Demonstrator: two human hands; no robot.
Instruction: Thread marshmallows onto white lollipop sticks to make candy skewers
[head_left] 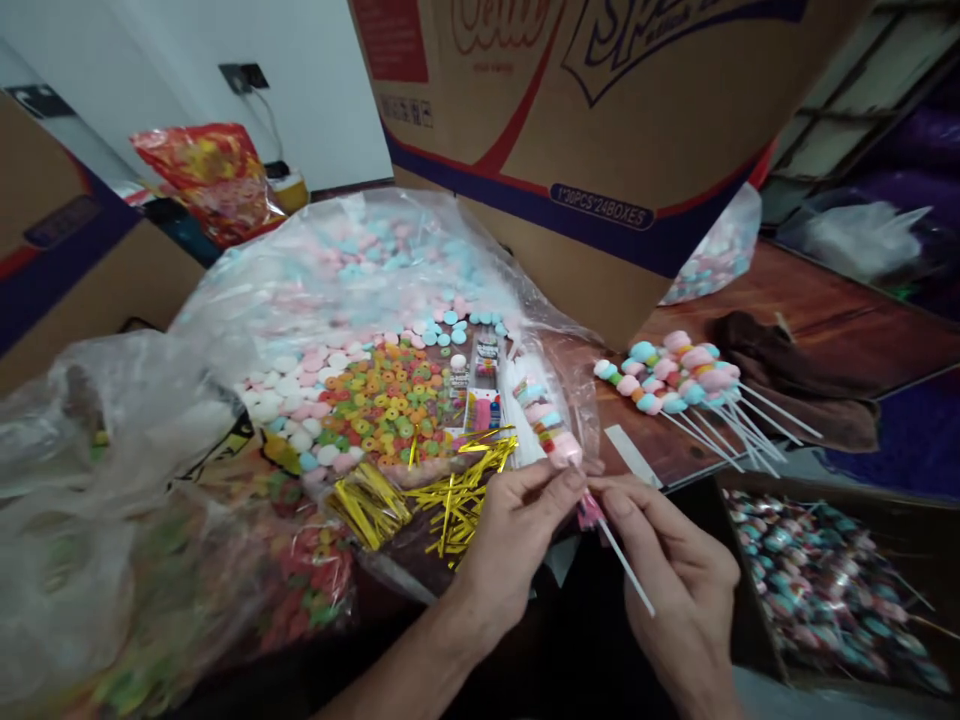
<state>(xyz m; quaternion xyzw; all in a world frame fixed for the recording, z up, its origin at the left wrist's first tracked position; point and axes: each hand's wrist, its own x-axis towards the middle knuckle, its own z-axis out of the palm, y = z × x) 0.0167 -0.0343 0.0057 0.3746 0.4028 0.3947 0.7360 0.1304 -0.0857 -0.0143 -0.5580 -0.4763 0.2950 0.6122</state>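
Left grip: the left hand (517,525) pinches the wrapped candy skewer (546,415) just under its lowest candy (566,450).
Right grip: the right hand (675,555) has thumb and fingers closed around the pink neck (589,510), above the bare stick (631,575).
Skewer place: tilted, at the counter's near edge.
Neck work: I think the neck should be gathered tightly, the stick straight, without pressing the candies.
Gold twist ties (369,508): near edge, left of the hands.
Counter (795,285): brown; unwrapped skewers (671,375) toward its right edge.
Room: large carton (517,190) behind, pale wall (322,90).
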